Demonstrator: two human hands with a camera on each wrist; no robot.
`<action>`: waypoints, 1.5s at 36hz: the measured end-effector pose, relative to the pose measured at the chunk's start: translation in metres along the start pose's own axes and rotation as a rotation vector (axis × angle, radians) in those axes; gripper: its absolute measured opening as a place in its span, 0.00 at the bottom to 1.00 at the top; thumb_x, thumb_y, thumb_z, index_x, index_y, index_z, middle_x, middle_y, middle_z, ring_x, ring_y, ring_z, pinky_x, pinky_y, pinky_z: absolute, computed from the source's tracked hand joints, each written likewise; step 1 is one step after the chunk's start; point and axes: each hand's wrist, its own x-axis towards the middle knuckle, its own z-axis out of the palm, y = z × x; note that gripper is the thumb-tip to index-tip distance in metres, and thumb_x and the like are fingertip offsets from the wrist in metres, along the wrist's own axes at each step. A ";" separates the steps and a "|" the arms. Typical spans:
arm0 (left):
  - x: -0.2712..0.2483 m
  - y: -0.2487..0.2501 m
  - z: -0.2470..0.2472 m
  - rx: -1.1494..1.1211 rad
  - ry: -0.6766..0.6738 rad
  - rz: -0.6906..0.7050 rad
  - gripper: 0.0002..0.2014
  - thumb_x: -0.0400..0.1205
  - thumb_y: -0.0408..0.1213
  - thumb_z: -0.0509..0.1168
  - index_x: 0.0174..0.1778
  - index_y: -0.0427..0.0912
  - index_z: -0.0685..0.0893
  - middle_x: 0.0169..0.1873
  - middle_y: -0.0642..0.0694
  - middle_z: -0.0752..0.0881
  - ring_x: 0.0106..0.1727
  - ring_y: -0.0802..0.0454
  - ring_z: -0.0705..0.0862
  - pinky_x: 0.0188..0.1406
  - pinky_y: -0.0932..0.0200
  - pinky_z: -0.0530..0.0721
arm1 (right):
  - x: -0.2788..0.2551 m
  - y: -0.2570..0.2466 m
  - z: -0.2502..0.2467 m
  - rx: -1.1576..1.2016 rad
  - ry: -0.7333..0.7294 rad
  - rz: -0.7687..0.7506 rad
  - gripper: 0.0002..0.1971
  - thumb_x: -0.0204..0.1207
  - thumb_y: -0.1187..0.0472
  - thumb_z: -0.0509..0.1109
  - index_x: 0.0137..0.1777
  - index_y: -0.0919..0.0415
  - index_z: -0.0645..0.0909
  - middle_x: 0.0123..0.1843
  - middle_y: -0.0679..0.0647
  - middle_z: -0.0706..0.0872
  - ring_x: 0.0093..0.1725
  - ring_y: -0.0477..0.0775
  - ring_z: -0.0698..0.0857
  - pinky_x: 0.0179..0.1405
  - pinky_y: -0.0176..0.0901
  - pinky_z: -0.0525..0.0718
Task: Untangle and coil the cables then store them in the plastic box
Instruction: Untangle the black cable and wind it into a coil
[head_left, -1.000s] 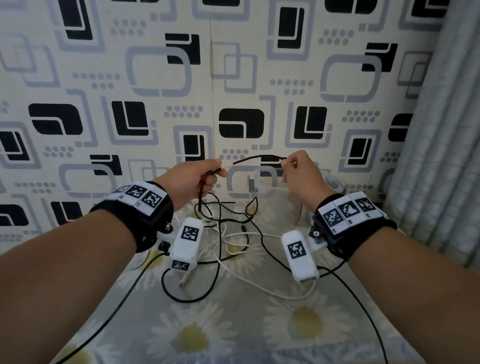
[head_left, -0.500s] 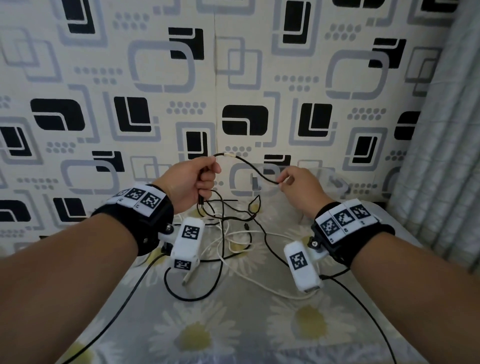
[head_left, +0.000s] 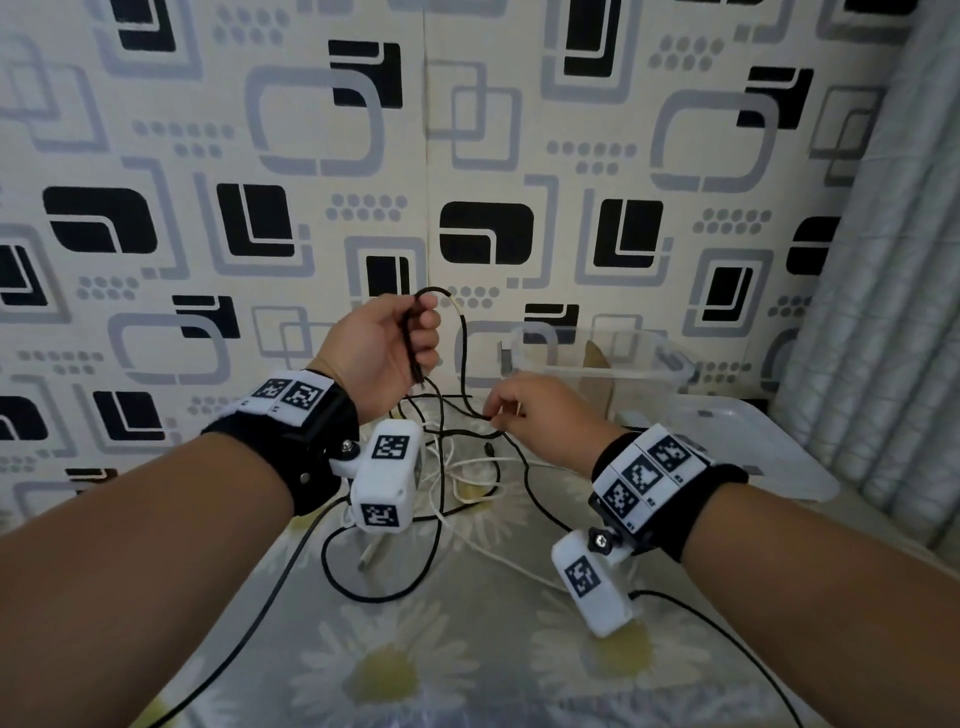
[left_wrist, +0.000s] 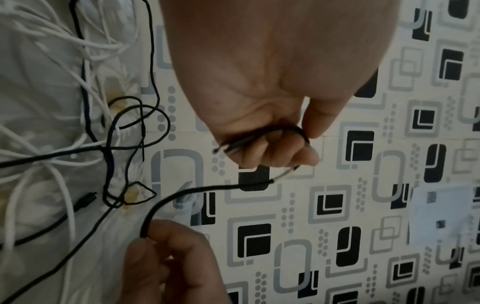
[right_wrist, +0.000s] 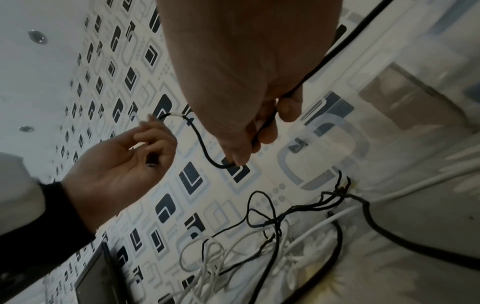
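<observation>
My left hand (head_left: 423, 338) is raised above the table and grips the end of a thin black cable (head_left: 462, 343), folded into a small loop in its curled fingers (left_wrist: 275, 152). From there the cable arcs down to my right hand (head_left: 492, 414), which pinches it lower, just above the tangle. The right wrist view shows the same cable (right_wrist: 205, 152) running through the right hand's fingertips (right_wrist: 239, 158). A tangle of black and white cables (head_left: 457, 467) lies on the floral cloth under both hands. The clear plastic box (head_left: 670, 364) stands open at the back right.
The box's clear lid (head_left: 753, 452) lies flat to the right of the tangle. A patterned wall rises right behind the table and a grey curtain (head_left: 883, 312) hangs at the right. A white cable (head_left: 498, 556) and black camera leads trail across the cloth (head_left: 415, 675).
My left hand has lifted and folded the cable end into a loop. My right hand has slid down along the black cable toward the tangle, so the span now hangs steeply.
</observation>
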 end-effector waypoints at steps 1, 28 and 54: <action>0.001 -0.002 0.000 0.009 0.006 0.005 0.14 0.87 0.38 0.50 0.46 0.41 0.80 0.31 0.50 0.77 0.27 0.58 0.72 0.27 0.67 0.71 | -0.001 -0.002 0.001 -0.018 -0.018 -0.026 0.07 0.79 0.63 0.69 0.53 0.58 0.87 0.47 0.48 0.78 0.45 0.47 0.76 0.45 0.38 0.71; -0.006 -0.026 -0.025 0.502 -0.132 0.029 0.14 0.90 0.35 0.52 0.64 0.45 0.82 0.49 0.45 0.90 0.55 0.46 0.88 0.63 0.49 0.82 | -0.009 -0.016 0.010 -0.148 0.084 -0.526 0.18 0.77 0.56 0.58 0.55 0.58 0.88 0.48 0.58 0.83 0.41 0.60 0.85 0.27 0.54 0.84; -0.020 -0.035 -0.001 0.873 -0.185 -0.077 0.20 0.85 0.40 0.48 0.37 0.31 0.78 0.20 0.46 0.68 0.23 0.51 0.64 0.37 0.56 0.81 | 0.001 -0.019 0.004 0.153 0.435 -0.180 0.26 0.65 0.50 0.82 0.53 0.59 0.73 0.45 0.50 0.73 0.36 0.45 0.71 0.37 0.56 0.83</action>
